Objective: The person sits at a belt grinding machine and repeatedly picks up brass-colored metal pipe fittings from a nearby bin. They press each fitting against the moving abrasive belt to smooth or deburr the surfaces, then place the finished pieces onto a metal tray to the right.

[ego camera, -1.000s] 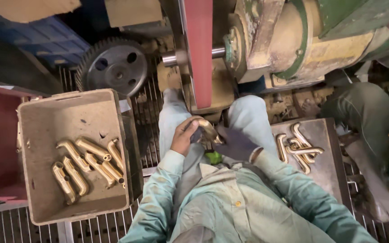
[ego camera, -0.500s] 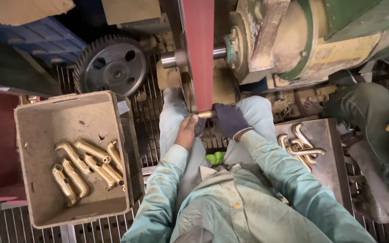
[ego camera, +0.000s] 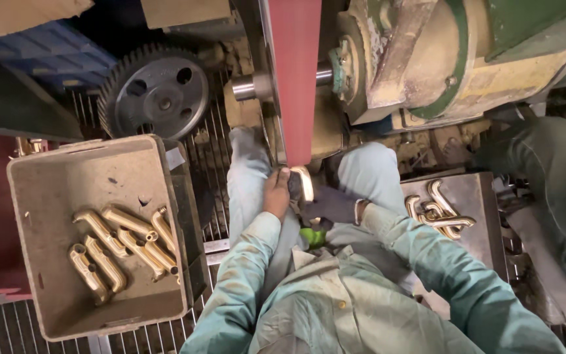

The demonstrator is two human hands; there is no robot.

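Note:
Both hands hold one curved brass pipe piece (ego camera: 307, 181) against the lower end of a red sanding belt (ego camera: 296, 78). My left hand (ego camera: 275, 195) is bare and grips the piece from the left. My right hand (ego camera: 333, 204) wears a dark glove and grips it from the right. The piece shines where it meets the belt. My knees in light trousers sit on either side of the belt.
A grey crate (ego camera: 40, 216) at left holds several brass pipe pieces (ego camera: 122, 246). A metal tray (ego camera: 476, 203) at right holds more curved brass pieces (ego camera: 439, 213). A black gear wheel (ego camera: 158, 92) and a green-and-cream machine housing (ego camera: 453, 59) lie ahead. Another person's leg (ego camera: 545, 170) is at right.
My hands have lifted the brass piece from my lap up to the belt's lower end and now press it there.

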